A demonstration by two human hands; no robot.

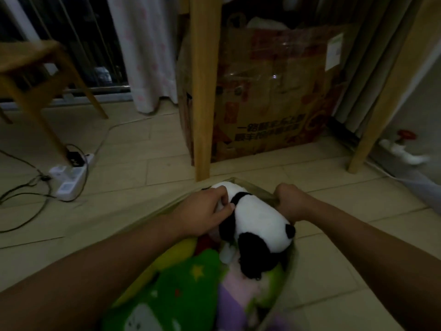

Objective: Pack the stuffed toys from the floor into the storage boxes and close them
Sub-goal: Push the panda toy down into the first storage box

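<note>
A black-and-white panda plush (257, 225) lies on top of other toys inside a soft beige storage box (292, 263) on the floor in front of me. My left hand (205, 211) rests on the panda's far end, fingers curled into its fur. My right hand (291, 201) is closed around the box's far right rim. Under the panda lie a green plush with a yellow star (188, 283), a yellow toy (176, 256) and a purple-pink one (236, 295).
A wooden table leg (202, 91) stands just beyond the box, another (381, 103) at right. A large cardboard box (274, 91) sits behind them. A power strip with cables (69, 175) and a wooden stool (35, 80) are at left. Curtains hang at the back.
</note>
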